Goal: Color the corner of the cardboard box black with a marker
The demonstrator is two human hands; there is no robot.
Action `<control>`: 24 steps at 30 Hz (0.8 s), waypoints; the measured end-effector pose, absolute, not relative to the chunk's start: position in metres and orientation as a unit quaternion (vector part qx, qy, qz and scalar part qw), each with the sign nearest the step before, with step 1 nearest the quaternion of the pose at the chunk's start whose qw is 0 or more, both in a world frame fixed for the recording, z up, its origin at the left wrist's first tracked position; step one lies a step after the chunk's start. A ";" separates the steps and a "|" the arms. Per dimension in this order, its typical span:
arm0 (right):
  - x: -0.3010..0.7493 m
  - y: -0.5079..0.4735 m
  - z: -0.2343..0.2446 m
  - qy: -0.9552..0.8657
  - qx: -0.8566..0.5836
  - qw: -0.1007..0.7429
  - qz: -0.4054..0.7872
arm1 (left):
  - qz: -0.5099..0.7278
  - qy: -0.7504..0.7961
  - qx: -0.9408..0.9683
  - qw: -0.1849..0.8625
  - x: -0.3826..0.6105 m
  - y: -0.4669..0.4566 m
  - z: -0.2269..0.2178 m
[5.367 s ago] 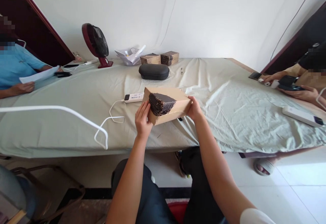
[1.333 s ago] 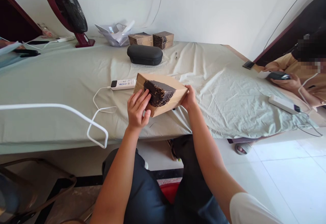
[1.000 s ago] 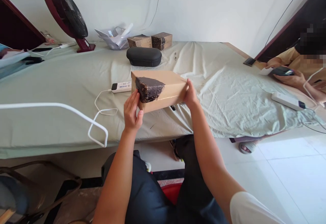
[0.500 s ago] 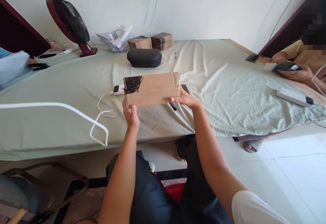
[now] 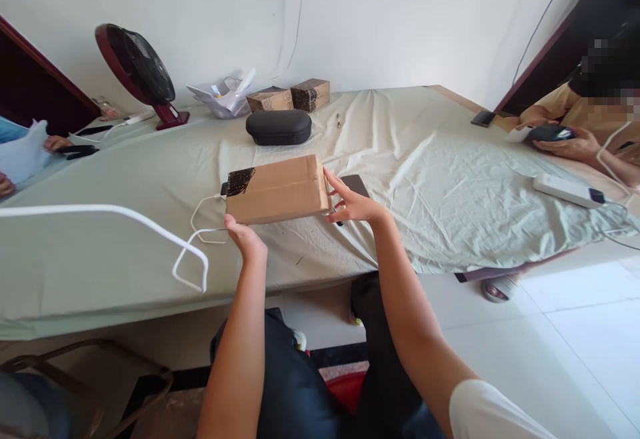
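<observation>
A brown cardboard box [image 5: 275,196], its left corner scribbled over in black, is held a little above the cloth-covered table. My left hand [image 5: 246,238] grips the box's near left corner, thumb on the front edge and its other fingers hidden underneath. At the right end, my right hand [image 5: 354,204] has its fingers spread against the end face and upper edge, steadying the box. Behind the right fingers lies a dark flat object [image 5: 356,184], partly covered. A white cable [image 5: 199,212] runs to a small device [image 5: 224,189] mostly hidden behind the box.
Farther back are a black zip case [image 5: 278,127], two more cardboard boxes [image 5: 311,94], a plastic bag [image 5: 227,98] and a fan [image 5: 143,69]. A white cable [image 5: 125,211] loops in front at left. A person's hands [image 5: 575,142] hold a dark object at right, near a white device [image 5: 567,190].
The box has shifted left and slightly nearer, turning so its right end shows more. My right fingers have spread along that end. Another person's hands have appeared at far left.
</observation>
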State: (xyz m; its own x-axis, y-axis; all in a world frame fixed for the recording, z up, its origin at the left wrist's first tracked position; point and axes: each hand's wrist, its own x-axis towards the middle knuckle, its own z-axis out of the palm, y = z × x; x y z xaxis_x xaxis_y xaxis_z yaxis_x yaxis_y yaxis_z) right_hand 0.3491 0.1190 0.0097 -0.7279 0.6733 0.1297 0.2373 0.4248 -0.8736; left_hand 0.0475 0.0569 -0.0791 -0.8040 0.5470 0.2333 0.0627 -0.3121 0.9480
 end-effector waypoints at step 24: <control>0.325 0.095 0.029 -0.801 -0.281 0.427 0.312 | 0.645 0.410 0.193 0.615 0.111 0.056 -0.071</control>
State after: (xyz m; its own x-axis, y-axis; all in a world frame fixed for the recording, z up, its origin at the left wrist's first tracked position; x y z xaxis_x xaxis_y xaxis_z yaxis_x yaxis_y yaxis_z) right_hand 0.3248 0.0953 0.0288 -0.4778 0.7164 0.5083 0.1834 0.6473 -0.7398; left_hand 0.1114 0.0563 -0.0709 -0.1688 0.9518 -0.2559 -0.6356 0.0933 0.7663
